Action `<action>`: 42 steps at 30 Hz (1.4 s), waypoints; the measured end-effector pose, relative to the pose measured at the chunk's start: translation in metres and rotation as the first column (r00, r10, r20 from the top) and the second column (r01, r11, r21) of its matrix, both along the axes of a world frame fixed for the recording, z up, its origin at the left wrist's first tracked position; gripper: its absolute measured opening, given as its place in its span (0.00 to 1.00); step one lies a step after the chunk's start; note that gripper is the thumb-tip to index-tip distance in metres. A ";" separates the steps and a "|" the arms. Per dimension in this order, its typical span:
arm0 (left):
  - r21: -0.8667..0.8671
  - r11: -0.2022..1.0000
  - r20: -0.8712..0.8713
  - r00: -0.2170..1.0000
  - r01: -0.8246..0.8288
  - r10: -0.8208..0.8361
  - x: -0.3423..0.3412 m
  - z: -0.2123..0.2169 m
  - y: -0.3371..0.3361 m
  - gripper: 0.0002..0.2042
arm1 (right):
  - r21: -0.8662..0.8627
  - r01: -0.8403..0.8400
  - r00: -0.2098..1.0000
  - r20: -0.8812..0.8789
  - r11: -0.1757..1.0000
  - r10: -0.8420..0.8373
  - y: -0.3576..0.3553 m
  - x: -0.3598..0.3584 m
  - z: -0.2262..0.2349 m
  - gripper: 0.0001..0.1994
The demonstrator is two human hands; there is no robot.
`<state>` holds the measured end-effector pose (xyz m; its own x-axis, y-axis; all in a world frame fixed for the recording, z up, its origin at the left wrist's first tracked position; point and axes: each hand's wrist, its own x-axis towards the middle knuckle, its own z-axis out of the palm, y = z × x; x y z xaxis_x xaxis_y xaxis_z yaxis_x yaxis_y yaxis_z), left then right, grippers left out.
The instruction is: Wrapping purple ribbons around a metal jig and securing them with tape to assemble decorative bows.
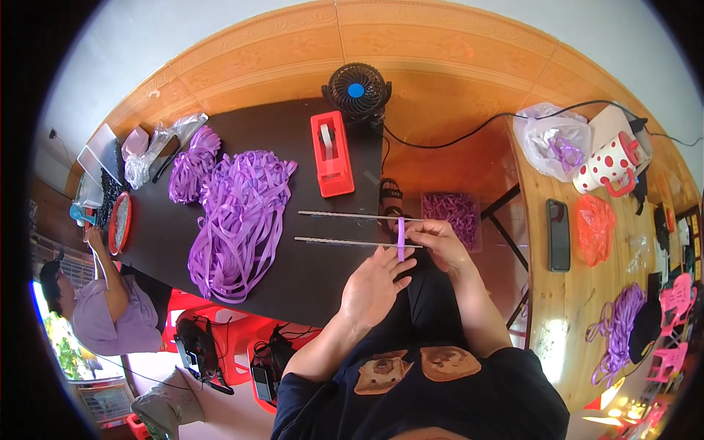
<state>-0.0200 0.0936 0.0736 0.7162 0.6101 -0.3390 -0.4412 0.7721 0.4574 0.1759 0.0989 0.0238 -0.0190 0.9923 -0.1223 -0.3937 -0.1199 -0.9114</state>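
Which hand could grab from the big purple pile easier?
Probably the left hand: it's nearer the pile and looks open, while the right hand is up by the purple strip.

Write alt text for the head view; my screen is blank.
A person's right hand has its fingers at a purple strip spanning two thin parallel rods, the left hand open beside it. The rods extend over a dark table bearing heaped purple ribbon and a red tape dispenser.
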 end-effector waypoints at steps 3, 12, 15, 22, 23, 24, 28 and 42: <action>0.006 1.000 0.007 1.000 0.002 -0.002 -0.001 -0.001 0.000 0.28 | -0.042 -0.074 0.997 -0.014 0.996 0.073 0.008 0.000 -0.011 0.08; -0.012 1.000 0.016 1.000 -0.011 0.011 0.000 0.001 -0.001 0.28 | -0.009 -0.266 0.952 -0.161 0.964 0.261 0.028 -0.011 -0.009 0.08; -0.006 1.000 0.021 1.000 -0.011 0.012 0.000 0.002 -0.001 0.28 | -0.050 -0.250 0.933 -0.280 0.967 0.227 0.026 -0.016 -0.010 0.08; -0.020 1.000 0.037 0.999 -0.010 0.010 0.001 -0.002 -0.001 0.28 | -0.116 -0.004 0.973 -0.229 0.993 -0.023 0.018 -0.016 -0.002 0.21; -0.016 1.000 0.020 1.000 -0.007 0.008 0.001 0.001 0.000 0.28 | -0.113 -0.002 0.974 -0.227 0.994 -0.024 0.016 -0.013 0.000 0.21; -0.013 1.000 0.003 1.000 -0.006 0.006 0.002 0.003 0.000 0.29 | -0.118 0.009 0.964 -0.263 0.993 -0.040 0.013 -0.013 0.008 0.21; -0.002 1.000 0.015 1.000 -0.005 0.005 0.000 -0.003 0.001 0.29 | -0.135 0.003 0.931 -0.361 0.991 -0.052 0.008 -0.018 0.019 0.20; -0.009 0.999 0.010 0.999 -0.036 0.036 0.002 0.002 -0.002 0.31 | 0.176 -0.104 0.475 -0.856 0.979 0.205 0.018 -0.042 -0.010 0.37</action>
